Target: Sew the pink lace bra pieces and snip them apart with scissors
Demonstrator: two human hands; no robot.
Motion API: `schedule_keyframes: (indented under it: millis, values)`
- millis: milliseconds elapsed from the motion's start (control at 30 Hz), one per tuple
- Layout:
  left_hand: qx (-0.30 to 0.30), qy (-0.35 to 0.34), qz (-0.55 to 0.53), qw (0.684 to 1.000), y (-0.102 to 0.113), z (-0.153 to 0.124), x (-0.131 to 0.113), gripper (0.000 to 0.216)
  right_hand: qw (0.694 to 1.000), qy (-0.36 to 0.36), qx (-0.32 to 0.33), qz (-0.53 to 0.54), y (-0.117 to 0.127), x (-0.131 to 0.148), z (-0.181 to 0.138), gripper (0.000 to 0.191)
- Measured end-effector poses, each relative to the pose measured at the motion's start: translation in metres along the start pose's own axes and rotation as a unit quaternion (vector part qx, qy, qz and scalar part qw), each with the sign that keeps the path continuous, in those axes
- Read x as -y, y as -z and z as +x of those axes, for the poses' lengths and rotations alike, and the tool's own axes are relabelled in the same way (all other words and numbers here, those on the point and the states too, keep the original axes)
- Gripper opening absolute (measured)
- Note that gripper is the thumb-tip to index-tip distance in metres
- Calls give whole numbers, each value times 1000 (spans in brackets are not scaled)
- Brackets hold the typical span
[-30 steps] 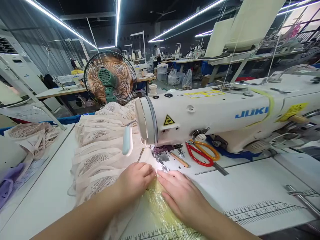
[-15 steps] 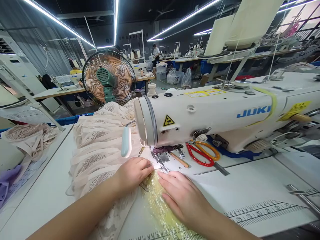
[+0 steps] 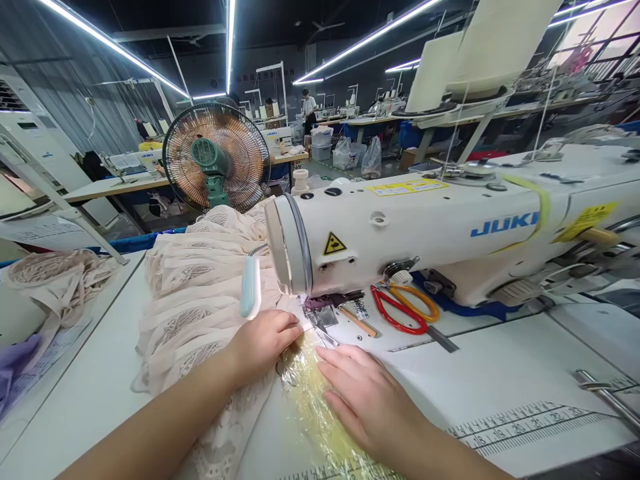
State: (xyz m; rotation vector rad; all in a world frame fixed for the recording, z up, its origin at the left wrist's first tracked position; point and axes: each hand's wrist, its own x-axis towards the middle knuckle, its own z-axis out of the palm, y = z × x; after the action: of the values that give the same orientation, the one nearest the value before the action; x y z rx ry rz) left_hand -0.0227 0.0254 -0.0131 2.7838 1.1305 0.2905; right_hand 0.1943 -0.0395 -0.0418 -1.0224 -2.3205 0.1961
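At the needle end of the sewing machine (image 3: 400, 233), keep your left hand (image 3: 263, 337) curled, fingertips pressing the beige lace fabric (image 3: 195, 313), and your right hand (image 3: 367, 393) spread flat on the yellowish strip (image 3: 313, 400), feeding both evenly on the worktop (image 3: 500, 373).

dim sewing hall, ceiling light strips (image 3: 105, 41), tables (image 3: 100, 188), fan (image 3: 217, 158).

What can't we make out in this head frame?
- Needle and presser foot: head view, mostly hidden behind the sewing machine head.
- Fabric under the left hand and right hand: covered by the palms.
- Yellowish plastic sheet: cut off by the bottom edge.
- Distant person: too small.
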Motion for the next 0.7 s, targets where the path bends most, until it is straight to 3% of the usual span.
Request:
schedule_keyframes:
  millis: [300,533,700]
  values:
    - [-1,-24,60,998,-4,4,12,32,1000,-4,-1,3,1,1,0,23]
    - [-24,72,-24,997,5,18,14,31,1000,11,-18,1,2,2,2,23]
    - [-21,113,13,993,14,28,12,28,997,63,-36,14,1,-1,-14,23]
